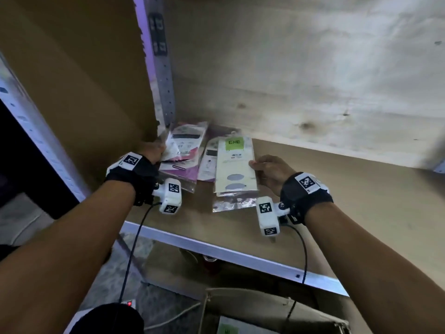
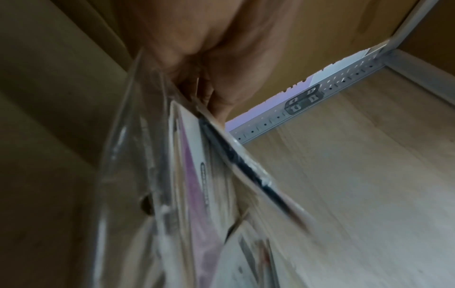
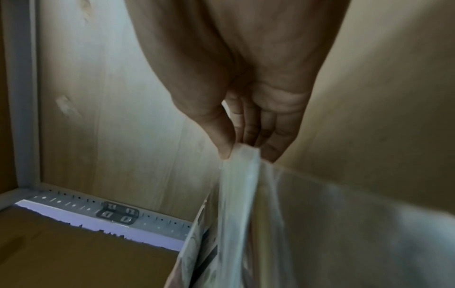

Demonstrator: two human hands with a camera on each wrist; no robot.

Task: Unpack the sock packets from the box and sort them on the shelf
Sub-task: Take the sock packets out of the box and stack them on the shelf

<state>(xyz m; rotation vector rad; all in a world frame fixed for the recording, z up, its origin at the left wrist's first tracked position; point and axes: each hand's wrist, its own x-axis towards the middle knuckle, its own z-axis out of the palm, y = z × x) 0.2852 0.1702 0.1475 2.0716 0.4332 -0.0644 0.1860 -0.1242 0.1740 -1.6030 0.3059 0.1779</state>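
Note:
On the brown shelf board [image 1: 337, 189] lie two groups of sock packets. My left hand [image 1: 151, 149] grips the left edge of the purple-and-white packets [image 1: 179, 160] near the back left corner; up close the left hand [image 2: 216, 97] pinches the purple packets [image 2: 197, 175] in clear plastic. My right hand [image 1: 269, 171] pinches the right edge of the cream packet with a green label [image 1: 234, 162], which tops a small stack. In the right wrist view the thumb and fingers [image 3: 226, 144] clamp that cream packet [image 3: 241, 185]. The open cardboard box [image 1: 265, 312] stands below the shelf.
A perforated metal upright [image 1: 165, 75] stands at the back left corner. A brown side panel [image 1: 84, 68] closes the left, a pale wooden back wall [image 1: 313, 68] the rear. The shelf's metal front rail [image 1: 228, 254] runs below my wrists. Cables hang from both wrist cameras.

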